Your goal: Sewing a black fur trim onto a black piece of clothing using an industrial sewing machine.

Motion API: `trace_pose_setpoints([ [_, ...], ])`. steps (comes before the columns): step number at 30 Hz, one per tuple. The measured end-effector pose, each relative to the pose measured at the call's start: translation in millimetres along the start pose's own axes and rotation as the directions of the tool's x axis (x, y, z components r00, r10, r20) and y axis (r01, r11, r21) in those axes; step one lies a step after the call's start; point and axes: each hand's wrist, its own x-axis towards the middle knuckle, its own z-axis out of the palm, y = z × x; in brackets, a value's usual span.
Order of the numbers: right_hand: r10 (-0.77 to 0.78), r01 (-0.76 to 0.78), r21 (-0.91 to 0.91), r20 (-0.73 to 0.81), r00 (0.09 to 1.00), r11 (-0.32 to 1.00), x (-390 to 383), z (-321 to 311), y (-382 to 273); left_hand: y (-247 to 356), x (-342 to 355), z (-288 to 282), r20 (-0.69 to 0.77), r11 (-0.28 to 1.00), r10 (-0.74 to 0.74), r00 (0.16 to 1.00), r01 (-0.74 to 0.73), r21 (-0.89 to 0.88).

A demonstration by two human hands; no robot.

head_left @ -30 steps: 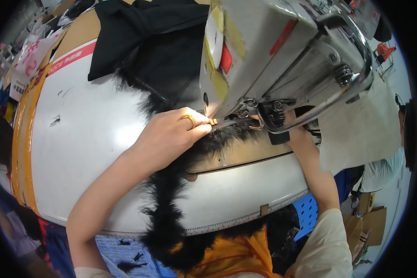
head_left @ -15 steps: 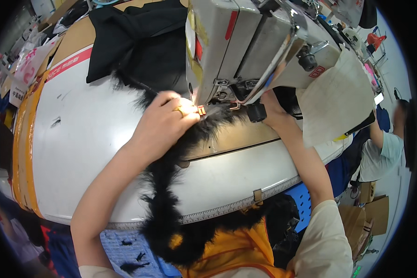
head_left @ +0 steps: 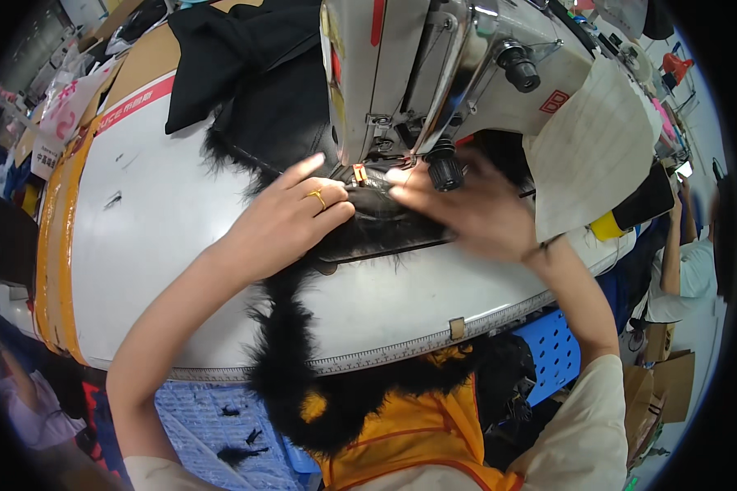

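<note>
A grey-white sewing machine point(head_left: 377, 74) stands over the work, a small orange part point(head_left: 359, 173) lit beside its needle area. My left hand point(head_left: 282, 217), with a ring on one finger, lies with fingers apart on black fabric left of the needle. From the right, my right hand point(head_left: 487, 209) reaches under the machine head, blurred, its fingers stretched toward the orange part over the dark, shiny cloth point(head_left: 377, 204). Black fluffy trim point(head_left: 282, 335) hangs from the work over the table's front edge to my lap. The black garment point(head_left: 274, 123) spreads out behind my left hand.
A measuring tape point(head_left: 393, 352) runs along the front edge of the white table point(head_left: 147, 245). A pale sheet point(head_left: 594, 155) hangs on the machine's right. Below are a blue perforated basket point(head_left: 557, 352) and a blue surface with black scraps point(head_left: 213, 425). Another person point(head_left: 684, 270) is at the far right.
My right hand has come from behind the machine to the front of the needle area. My left index finger has lifted and stretched out. Smooth dark cloth now shows where fluffy trim lay.
</note>
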Motion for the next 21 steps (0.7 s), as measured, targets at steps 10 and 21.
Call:
trace_pose_setpoints([
  [10,-0.091,0.209,0.387,-0.301,0.949,0.898,30,44,12,-63,0,4,0.076,0.994,0.042,0.996,-0.034,-0.103],
  [21,-0.197,0.277,0.364,-0.242,0.950,0.889,15,30,27,36,-17,-7,0.084,0.986,-0.161,0.983,0.163,-0.022],
])
